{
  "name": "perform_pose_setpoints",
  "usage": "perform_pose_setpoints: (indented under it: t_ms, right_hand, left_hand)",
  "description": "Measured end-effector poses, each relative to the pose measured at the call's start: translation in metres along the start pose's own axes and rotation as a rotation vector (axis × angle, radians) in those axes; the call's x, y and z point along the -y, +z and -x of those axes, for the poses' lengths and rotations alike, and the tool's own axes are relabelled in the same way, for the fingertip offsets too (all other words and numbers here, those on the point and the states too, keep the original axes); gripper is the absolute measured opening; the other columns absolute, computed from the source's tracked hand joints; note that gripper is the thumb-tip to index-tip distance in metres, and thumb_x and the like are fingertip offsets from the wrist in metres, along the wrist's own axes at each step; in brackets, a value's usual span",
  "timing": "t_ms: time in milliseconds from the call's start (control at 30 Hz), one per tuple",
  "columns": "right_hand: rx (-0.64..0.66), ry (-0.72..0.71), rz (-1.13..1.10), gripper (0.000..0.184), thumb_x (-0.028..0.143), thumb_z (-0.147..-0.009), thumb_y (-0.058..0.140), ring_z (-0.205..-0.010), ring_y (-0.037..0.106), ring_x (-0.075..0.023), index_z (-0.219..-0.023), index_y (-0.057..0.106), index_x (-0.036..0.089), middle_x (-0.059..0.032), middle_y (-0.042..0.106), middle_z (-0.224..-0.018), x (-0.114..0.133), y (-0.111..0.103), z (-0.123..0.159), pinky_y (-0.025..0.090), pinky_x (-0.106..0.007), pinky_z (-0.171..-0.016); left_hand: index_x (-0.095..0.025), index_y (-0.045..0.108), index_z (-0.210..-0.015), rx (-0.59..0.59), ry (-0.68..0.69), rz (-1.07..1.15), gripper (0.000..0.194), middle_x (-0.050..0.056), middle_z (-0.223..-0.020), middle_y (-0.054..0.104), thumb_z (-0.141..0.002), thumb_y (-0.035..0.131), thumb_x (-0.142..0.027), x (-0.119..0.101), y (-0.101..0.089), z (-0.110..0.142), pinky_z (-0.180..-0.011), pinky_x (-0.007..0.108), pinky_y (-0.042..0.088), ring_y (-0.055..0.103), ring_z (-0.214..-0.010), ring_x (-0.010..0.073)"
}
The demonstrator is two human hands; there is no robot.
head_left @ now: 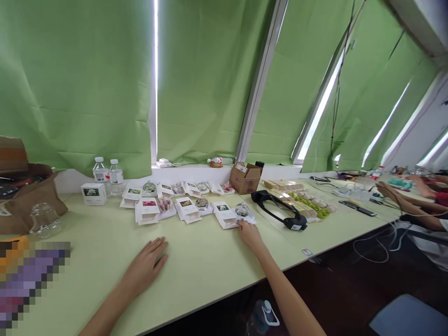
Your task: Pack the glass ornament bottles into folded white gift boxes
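Head view, the only one; clock centred on the middle of it.

White carton (pixel 224 216) at 6 o'clock, its flap tipped outward, a round clear piece (pixel 242 210) lying just beside it at its 2 o'clock. My right hand (pixel 249 233), at 5 o'clock, has its fingertips by the near edge of this set; cannot tell whether they pinch anything or only touch. My left hand (pixel 149 259), between 7 and 8 o'clock, lies palm down, released, holding nothing.

Handling, my estimate: carton light, thin card, stiff along its folds but easily crushed; best held by two opposite side walls, not by the flap. Round piece looks smooth, probably slippery and breakable if glass; take it by the rim, without squeezing.

Surface: pale, smooth desk (pixel 199 270); light card would likely slide on it. Similar cartons (pixel 148 212) in rows toward 8 and 9 o'clock; black headset (pixel 294 220) at 4 o'clock.

Room: green blinds (pixel 210 84) at 12 o'clock, bright gaps between; another person's arm (pixel 416 200) at 3 o'clock.
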State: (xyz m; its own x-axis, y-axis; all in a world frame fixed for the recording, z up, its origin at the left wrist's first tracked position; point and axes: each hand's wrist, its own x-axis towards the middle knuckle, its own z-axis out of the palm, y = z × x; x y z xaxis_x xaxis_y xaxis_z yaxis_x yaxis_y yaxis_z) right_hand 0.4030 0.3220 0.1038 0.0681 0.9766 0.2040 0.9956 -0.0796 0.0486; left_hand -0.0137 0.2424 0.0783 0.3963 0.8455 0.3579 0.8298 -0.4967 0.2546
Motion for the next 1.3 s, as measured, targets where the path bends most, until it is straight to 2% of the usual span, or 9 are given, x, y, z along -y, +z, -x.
perform_pose_setpoints:
  t_ms: [333,533,667,900,1200,1300]
  right_hand:
    - [-0.055,0.0,0.033,0.031,0.012,-0.093,0.036,-0.1,0.062,-0.0241,-0.11,0.062,0.012,-0.0171,0.064,-0.111,0.007,-0.008,0.059,0.038,-0.035,-0.088]
    - [-0.051,-0.032,0.048,0.032,0.012,-0.092,0.037,-0.1,0.062,-0.0266,-0.114,0.061,0.012,-0.0188,0.063,-0.114,0.019,-0.012,0.091,0.04,-0.037,-0.088]
    - [-0.052,-0.071,0.048,0.034,0.014,-0.092,0.037,-0.102,0.062,-0.0276,-0.117,0.06,0.012,-0.0197,0.062,-0.119,0.03,-0.013,0.109,0.04,-0.037,-0.09]
    - [-0.044,-0.151,0.013,0.039,0.016,-0.093,0.035,-0.109,0.059,-0.0304,-0.123,0.059,0.011,-0.0211,0.059,-0.125,0.054,-0.02,0.136,0.039,-0.04,-0.095]
    - [-0.025,-0.285,-0.064,0.04,0.016,-0.091,0.037,-0.112,0.056,-0.0298,-0.126,0.057,0.012,-0.0187,0.058,-0.127,0.11,-0.036,0.165,0.041,-0.038,-0.093]
    - [-0.034,-0.325,-0.071,0.042,0.016,-0.092,0.035,-0.112,0.055,-0.0312,-0.128,0.056,0.011,-0.0195,0.057,-0.128,0.128,-0.04,0.169,0.041,-0.041,-0.092]
  left_hand:
    - [-0.021,0.05,-0.135,-0.018,-0.127,-0.091,0.05,0.007,-0.146,0.042,-0.095,0.035,-0.045,-0.028,-0.006,0.052,-0.114,0.046,0.029,0.036,-0.137,0.0227]
    - [-0.022,0.047,-0.137,-0.109,-0.127,-0.187,0.052,0.006,-0.146,0.041,-0.094,0.037,-0.048,-0.06,-0.013,0.097,-0.113,0.048,0.032,0.037,-0.136,0.0257]
    - [-0.022,0.047,-0.138,-0.206,-0.132,-0.256,0.052,0.005,-0.145,0.042,-0.094,0.038,-0.047,-0.078,-0.016,0.116,-0.111,0.051,0.034,0.039,-0.134,0.0286]
    - [-0.02,0.051,-0.135,-0.252,-0.153,-0.271,0.048,0.007,-0.143,0.045,-0.095,0.036,-0.042,-0.085,-0.014,0.12,-0.111,0.053,0.034,0.041,-0.133,0.0303]
    - [-0.02,0.056,-0.131,-0.319,-0.145,-0.261,0.044,0.007,-0.138,0.051,-0.095,0.037,-0.039,-0.085,-0.011,0.121,-0.11,0.053,0.035,0.045,-0.13,0.0304]
    - [-0.022,0.055,-0.131,-0.326,-0.144,-0.269,0.043,0.005,-0.139,0.05,-0.095,0.037,-0.038,-0.083,-0.009,0.121,-0.11,0.053,0.035,0.044,-0.131,0.0299]
